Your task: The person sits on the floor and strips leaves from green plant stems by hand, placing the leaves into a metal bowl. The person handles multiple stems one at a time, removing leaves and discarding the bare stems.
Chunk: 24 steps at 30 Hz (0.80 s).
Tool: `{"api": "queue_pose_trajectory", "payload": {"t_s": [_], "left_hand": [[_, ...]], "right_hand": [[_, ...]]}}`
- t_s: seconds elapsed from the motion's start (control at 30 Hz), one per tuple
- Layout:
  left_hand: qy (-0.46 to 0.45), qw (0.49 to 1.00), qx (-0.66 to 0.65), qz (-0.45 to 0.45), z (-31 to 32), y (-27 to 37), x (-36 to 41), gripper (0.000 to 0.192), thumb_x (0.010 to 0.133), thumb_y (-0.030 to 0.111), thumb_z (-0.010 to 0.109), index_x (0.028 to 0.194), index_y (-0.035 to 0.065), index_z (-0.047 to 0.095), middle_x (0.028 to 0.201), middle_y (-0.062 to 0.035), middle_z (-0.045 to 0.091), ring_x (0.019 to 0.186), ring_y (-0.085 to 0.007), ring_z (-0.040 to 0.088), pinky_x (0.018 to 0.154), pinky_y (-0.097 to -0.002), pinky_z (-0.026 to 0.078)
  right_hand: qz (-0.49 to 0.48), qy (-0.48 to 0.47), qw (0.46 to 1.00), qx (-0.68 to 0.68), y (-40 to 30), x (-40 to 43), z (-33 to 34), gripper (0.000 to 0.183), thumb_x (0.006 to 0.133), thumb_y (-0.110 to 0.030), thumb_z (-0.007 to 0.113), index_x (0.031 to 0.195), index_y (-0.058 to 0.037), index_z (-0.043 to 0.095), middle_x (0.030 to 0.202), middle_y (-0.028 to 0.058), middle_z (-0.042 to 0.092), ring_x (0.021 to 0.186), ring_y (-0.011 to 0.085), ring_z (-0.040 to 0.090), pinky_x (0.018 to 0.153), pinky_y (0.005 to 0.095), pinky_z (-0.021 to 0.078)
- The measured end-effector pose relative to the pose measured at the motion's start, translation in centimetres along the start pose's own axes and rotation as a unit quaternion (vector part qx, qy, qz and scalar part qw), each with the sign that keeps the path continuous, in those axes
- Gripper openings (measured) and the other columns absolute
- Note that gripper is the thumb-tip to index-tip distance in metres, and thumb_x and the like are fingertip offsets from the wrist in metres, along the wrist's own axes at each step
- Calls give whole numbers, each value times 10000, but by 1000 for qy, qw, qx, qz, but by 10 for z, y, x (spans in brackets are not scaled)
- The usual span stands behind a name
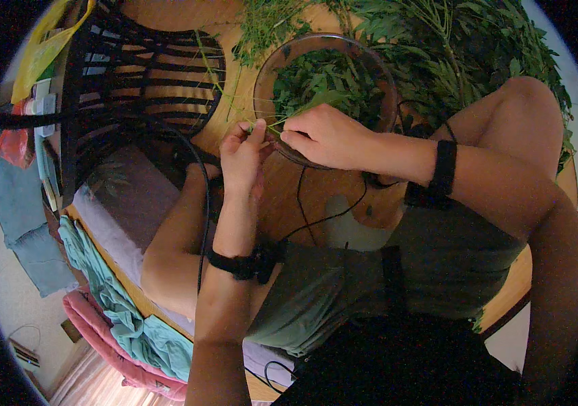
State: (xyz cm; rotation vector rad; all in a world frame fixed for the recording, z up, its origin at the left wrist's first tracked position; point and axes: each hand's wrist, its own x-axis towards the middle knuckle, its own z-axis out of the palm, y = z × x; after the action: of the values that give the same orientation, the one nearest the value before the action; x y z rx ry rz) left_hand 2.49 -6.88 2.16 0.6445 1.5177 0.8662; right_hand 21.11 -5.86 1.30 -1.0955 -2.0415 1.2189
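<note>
My left hand [244, 155] pinches a thin green plant stem [216, 82] between thumb and fingers, and the stem runs up and to the left from there. Close beside it, my right hand [330, 136] has its thumb and fingers closed on a green leaf [322, 100] at the stem. Both hands are over the near rim of a round, see-through bowl [260, 76]. Plucked green leaves [339, 76] lie heaped inside that bowl. My right hand hides part of the bowl's near side.
A large pile of leafy branches [421, 61] lies at the upper right. Thin stripped stems [273, 23] are heaped beyond the bowl. To the left stands a dark slatted chair back [151, 76]. A black cable [206, 203] hangs beside my left forearm; teal cloth [116, 299] lies lower left.
</note>
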Motion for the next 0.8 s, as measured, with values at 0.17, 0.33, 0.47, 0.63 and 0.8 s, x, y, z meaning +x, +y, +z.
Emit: {"api": "queue_pose_trajectory", "payload": {"t_s": [0.17,0.33,0.47,0.63,0.8], "left_hand": [[26,999,-29,22,-2,-1,3,70,966,133,618,943,92,566,823,-32,621,746,-131,612,665,-291,527],[35,997,-45,44,-34,-4,23,118,977,168,609,1035,77,563,923,-39,627,796,-148,612,704,-319,525],[9,998,-29,51,-23,2,15,143,980,179,612,1060,85,540,1013,-40,623,838,-149,605,737,-318,526],[-26,996,35,75,-26,-6,16,156,984,180,608,1074,87,520,957,-54,648,834,-170,644,739,-326,546],[-30,996,38,81,-14,-6,10,170,989,184,603,1072,85,493,903,-74,658,828,-186,670,733,-330,556]], "right_hand": [[-81,-3,996,36,-3,-6,-4,284,905,-267,552,790,-23,641,747,228,645,700,434,637,648,526,512],[-93,23,991,92,-25,-13,-15,258,921,-251,551,834,-28,648,763,231,652,724,438,642,654,517,518],[80,123,989,-20,14,15,-28,326,932,-300,554,847,-1,652,800,250,661,791,455,647,734,531,529],[102,140,959,-225,46,22,-35,418,931,-361,561,859,40,654,823,272,661,821,465,650,792,517,547],[12,48,989,-138,21,16,-37,313,879,-326,617,887,-16,664,857,227,670,836,424,656,782,517,541]]}}
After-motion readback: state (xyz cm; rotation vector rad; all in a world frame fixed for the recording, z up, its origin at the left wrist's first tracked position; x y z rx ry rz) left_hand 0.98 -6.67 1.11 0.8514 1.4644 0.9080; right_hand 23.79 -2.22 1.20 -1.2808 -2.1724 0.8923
